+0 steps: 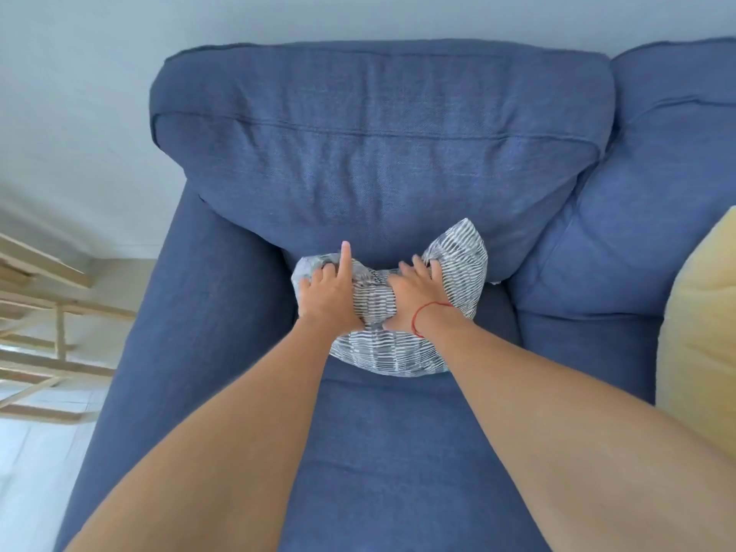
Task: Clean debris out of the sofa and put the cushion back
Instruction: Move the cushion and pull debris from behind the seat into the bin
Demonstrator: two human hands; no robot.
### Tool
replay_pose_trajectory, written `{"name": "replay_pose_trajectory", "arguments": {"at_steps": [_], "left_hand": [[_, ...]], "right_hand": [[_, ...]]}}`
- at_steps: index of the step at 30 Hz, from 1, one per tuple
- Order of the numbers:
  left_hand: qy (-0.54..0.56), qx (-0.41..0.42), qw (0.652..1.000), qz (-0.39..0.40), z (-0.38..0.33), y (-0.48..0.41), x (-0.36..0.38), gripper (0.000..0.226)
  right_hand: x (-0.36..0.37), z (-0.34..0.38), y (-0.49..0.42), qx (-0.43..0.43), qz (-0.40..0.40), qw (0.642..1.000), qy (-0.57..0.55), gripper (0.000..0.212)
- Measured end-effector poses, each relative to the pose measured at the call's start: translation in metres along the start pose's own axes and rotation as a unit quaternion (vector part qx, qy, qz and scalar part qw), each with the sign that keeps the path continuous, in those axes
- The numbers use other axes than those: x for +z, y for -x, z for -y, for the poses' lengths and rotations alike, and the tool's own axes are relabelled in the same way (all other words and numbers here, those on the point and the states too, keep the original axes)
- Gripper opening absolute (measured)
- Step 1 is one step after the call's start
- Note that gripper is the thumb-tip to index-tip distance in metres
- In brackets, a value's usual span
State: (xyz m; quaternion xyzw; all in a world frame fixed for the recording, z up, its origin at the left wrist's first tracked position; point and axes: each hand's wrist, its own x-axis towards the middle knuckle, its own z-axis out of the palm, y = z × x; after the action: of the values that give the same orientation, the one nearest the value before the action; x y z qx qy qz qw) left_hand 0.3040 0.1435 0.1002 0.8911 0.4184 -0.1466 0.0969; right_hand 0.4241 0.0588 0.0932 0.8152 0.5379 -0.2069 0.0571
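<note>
A person's two hands press a grey-and-white striped cushion (382, 352) into the corner of a blue sofa (589, 249), seen from the head camera. The left hand (330, 298) digs its curled fingers into the cushion's left end and tucks its thumb into the fabric below, while its index finger (345, 256) sticks out straight toward the back cushion (378, 153). The right hand (414, 298), with a red thread (432, 308) round its wrist, lies on the cushion with fingers (419, 264) fanned apart and only slightly bent, and its thumb is sunk in a fold. The fabric bunches into a narrow waist between the two hands.

The cushion's long axis runs from side to side across the seat (398, 464). Its right corner rises against the back cushion and its lower edge rests on the seat. It lies under both palms, where seat and back meet, just beside the armrest (199, 352). A yellow cushion (701, 312) sits at the right edge, and a wooden frame (44, 308) stands beyond the armrest.
</note>
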Motion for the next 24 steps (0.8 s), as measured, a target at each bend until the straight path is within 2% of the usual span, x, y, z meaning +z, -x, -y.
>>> {"name": "replay_pose_trajectory", "arguments": {"at_steps": [4, 6, 10, 13, 15, 17, 19, 24], "left_hand": [[-0.097, -0.016, 0.994, 0.05, 0.01, 0.03, 0.006, 0.078], [-0.117, -0.016, 0.992, 0.05, 0.012, 0.049, 0.015, 0.077], [-0.143, -0.011, 0.989, 0.045, 0.016, 0.091, 0.027, 0.085], [-0.061, -0.039, 0.985, 0.156, 0.024, 0.122, 0.032, 0.078], [0.036, -0.073, 0.961, 0.266, 0.031, 0.14, 0.036, 0.076], [0.084, -0.089, 0.934, 0.337, 0.037, 0.159, 0.039, 0.087], [0.12, -0.096, 0.935, 0.321, 0.04, 0.174, 0.04, 0.087], [0.22, -0.074, 0.959, 0.164, 0.05, 0.183, 0.025, 0.067]], "right_hand": [[0.009, 0.011, 0.022, 0.002, 0.054, 0.996, -0.074, 0.08], [0.011, 0.016, 0.036, -0.01, 0.07, 0.995, -0.075, 0.083], [0.008, 0.034, 0.073, -0.005, 0.118, 0.993, 0.009, 0.082], [0.01, 0.05, 0.105, 0.016, 0.169, 0.985, 0.008, 0.076], [0.018, 0.058, 0.123, 0.031, 0.215, 0.975, -0.034, 0.073], [0.026, 0.065, 0.14, 0.044, 0.224, 0.97, -0.083, 0.068], [0.029, 0.071, 0.152, 0.05, 0.185, 0.975, -0.111, 0.06], [0.012, 0.083, 0.157, 0.064, 0.127, 0.974, -0.175, 0.057]]}}
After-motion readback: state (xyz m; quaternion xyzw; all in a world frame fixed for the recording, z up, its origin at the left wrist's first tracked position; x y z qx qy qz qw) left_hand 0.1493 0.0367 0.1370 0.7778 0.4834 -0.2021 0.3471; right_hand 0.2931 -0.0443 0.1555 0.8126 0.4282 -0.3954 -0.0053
